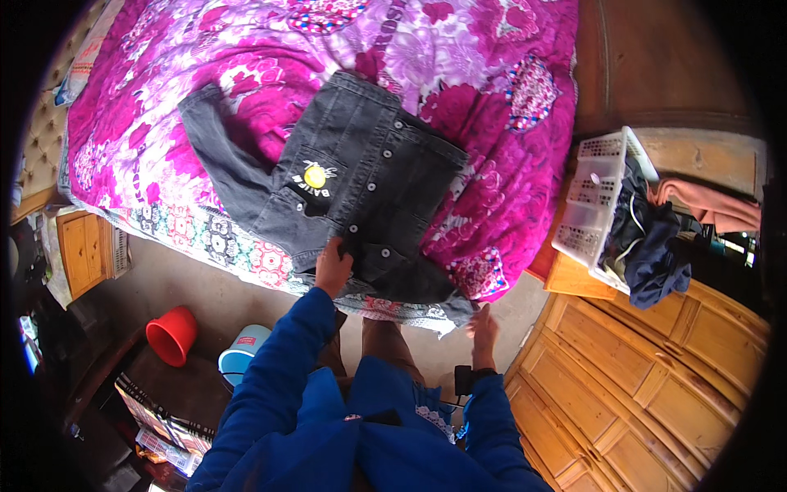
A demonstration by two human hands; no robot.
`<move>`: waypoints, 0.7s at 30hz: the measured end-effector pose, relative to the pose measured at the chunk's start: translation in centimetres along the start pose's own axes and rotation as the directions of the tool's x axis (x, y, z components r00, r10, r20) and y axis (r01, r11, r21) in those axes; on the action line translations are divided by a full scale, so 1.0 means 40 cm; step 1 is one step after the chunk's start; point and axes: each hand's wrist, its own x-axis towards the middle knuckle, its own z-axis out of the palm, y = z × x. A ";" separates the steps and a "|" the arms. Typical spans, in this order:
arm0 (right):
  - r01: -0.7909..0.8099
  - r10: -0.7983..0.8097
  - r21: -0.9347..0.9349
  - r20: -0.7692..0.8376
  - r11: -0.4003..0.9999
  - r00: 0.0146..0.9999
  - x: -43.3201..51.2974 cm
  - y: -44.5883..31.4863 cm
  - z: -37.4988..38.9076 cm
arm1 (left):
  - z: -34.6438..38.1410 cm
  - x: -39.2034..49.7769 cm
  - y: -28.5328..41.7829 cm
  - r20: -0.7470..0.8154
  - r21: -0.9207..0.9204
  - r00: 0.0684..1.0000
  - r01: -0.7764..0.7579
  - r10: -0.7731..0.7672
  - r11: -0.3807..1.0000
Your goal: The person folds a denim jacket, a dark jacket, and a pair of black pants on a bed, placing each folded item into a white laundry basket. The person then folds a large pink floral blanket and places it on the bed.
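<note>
A dark grey denim jacket point(369, 184) lies front side up across the edge of a bed with a pink and purple floral blanket point(479, 221). Its hem points away from me and its collar end towards me. One sleeve is spread out to the left; the other runs down to the right. My left hand point(334, 269) grips the jacket's front near the collar and the top button. At the cuff end of the right sleeve is my right hand point(484, 331), slightly blurred, its fingers touching the cuff. A yellow print with lettering marks one chest pocket.
A white plastic basket point(593, 190) of clothes stands right of the bed, above wooden cabinet doors point(615, 369). A red bucket point(172, 336) and a light blue bucket point(245, 347) are at the lower left. A small wooden cabinet point(86, 249) stands at the bed's left corner.
</note>
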 end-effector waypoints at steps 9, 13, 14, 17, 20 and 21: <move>-0.138 0.230 0.789 -0.004 0.599 0.973 0.064 0.064 0.133 | -0.073 -0.016 0.010 0.243 0.060 0.969 -0.055 0.039 0.997; 0.201 -0.141 0.823 -0.148 0.531 0.979 -0.014 -0.012 0.058 | -0.097 0.017 -0.058 0.159 0.131 0.979 -0.149 0.127 0.980; 0.244 -0.219 0.835 -0.152 0.492 0.964 -0.031 -0.036 0.041 | -0.100 0.025 -0.056 0.160 0.148 0.979 -0.147 0.123 0.978; 0.317 -0.072 0.843 -0.318 0.435 0.945 0.014 -0.016 -0.004 | -0.087 0.033 -0.007 0.162 0.185 0.985 -0.097 0.067 0.978; 0.221 0.156 0.791 -0.368 0.571 0.917 0.088 0.020 -0.061 | -0.088 0.028 0.042 0.174 0.218 0.985 -0.022 -0.017 0.976; 0.179 0.225 0.764 -0.392 0.619 0.892 0.116 0.062 -0.099 | -0.075 0.026 0.058 0.182 0.225 0.983 -0.043 0.001 0.974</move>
